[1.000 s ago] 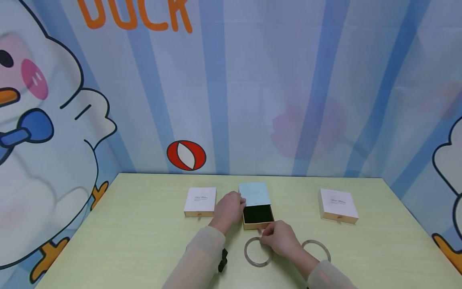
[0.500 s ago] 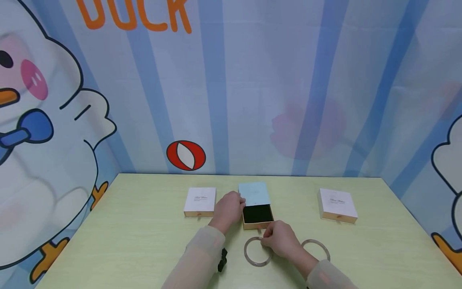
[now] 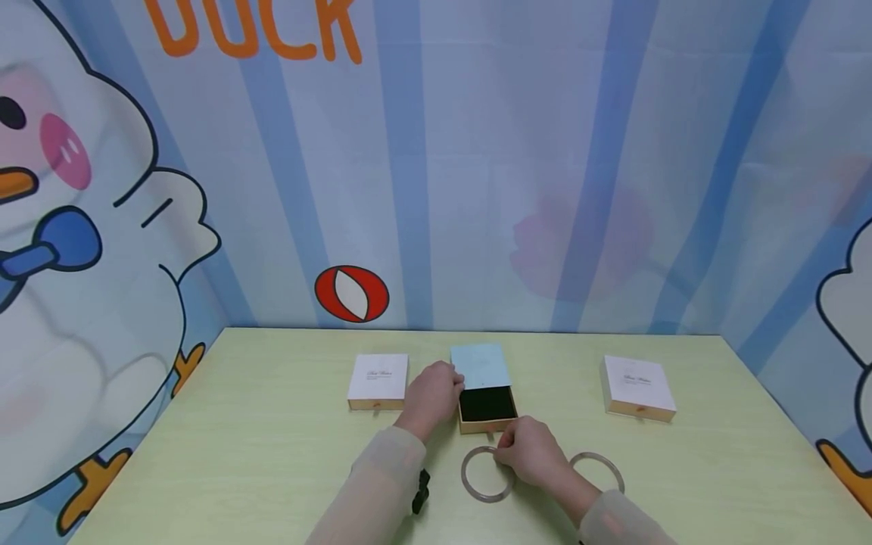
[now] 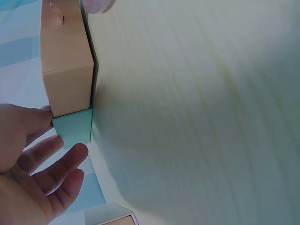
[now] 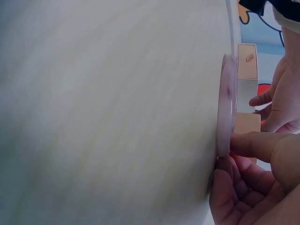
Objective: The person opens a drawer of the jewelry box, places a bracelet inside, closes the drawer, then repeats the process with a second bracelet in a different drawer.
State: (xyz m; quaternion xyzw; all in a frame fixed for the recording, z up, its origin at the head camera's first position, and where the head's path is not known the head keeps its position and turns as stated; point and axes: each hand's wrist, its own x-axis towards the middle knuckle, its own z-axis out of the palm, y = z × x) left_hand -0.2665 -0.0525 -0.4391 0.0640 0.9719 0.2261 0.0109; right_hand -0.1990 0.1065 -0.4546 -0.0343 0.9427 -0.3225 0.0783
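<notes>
A drawer box with a light blue sleeve (image 3: 481, 366) lies at mid-table, its tan drawer (image 3: 482, 428) pulled out toward me and showing a black lining. My left hand (image 3: 432, 395) holds the sleeve's left side; in the left wrist view, thumb and index finger grip the blue sleeve (image 4: 75, 126) while the other fingers are spread. In front of the drawer lies a translucent greyish-pink bangle (image 3: 468, 484). My right hand (image 3: 533, 453) pinches its upper right edge. The right wrist view has this bangle (image 5: 226, 101) edge-on, thumb against it, other fingers curled below.
Another bangle (image 3: 602, 458) lies to the right, partly hidden behind the right wrist. White lidded boxes with tan fronts stand at both sides, a left box (image 3: 378, 377) near the left hand and a right box (image 3: 638, 382). A printed curtain (image 3: 470, 189) hangs behind the table (image 3: 272, 439).
My right fingertips have shifted slightly right, away from the small pull ribbon at the drawer's front, and stay at the bangle. The left hand and the box have not moved.
</notes>
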